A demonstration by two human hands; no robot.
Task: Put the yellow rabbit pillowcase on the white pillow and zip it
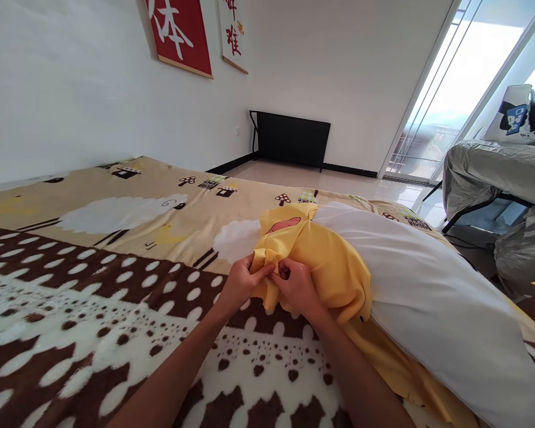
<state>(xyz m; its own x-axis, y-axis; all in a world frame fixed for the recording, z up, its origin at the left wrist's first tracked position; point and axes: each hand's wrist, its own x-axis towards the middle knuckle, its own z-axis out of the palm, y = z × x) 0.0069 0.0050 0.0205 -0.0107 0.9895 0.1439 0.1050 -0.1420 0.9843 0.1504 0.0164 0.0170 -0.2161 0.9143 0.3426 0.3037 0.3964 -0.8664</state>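
A yellow pillowcase (pixel 334 261) with a pink printed patch lies bunched over the near-left end of a white pillow (pixel 410 279). My left hand (pixel 243 279) pinches its gathered edge between thumb and fingers. Right beside it, my right hand (pixel 296 285) pinches the same fold, the two thumbs almost meeting. Most of the pillow is bare and stretches to the lower right. More yellow fabric runs along beneath the pillow's near side.
A patterned blanket (pixel 129 351) in brown, white and beige covers the bed. Beyond it, a black panel (pixel 292 139) leans at the wall. Hanging scrolls (pixel 182 35) are on the left wall. Furniture under a silvery cover (pixel 485 172) stands at right, near a glass door (pixel 432 119).
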